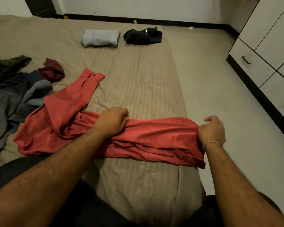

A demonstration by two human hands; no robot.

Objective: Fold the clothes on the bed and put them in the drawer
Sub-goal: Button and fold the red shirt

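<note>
A red long-sleeved shirt (154, 136) lies bunched across the near part of the tan bed (138, 76). One sleeve stretches up to the left, its cuff near the bed's middle. My left hand (112, 120) grips a fold in the shirt's middle. At the bed's right edge my right hand (211, 130) holds the shirt's right end. Far up the bed lie two folded garments side by side, a light grey one (100, 37) and a black one (143, 36).
Loose clothes lie at the left: a grey and dark blue heap (15, 95), a maroon piece (52, 70) and an olive piece (7, 64). White drawers with black handles (252, 66) line the right wall across a strip of floor. My dark-clad legs are at the bottom.
</note>
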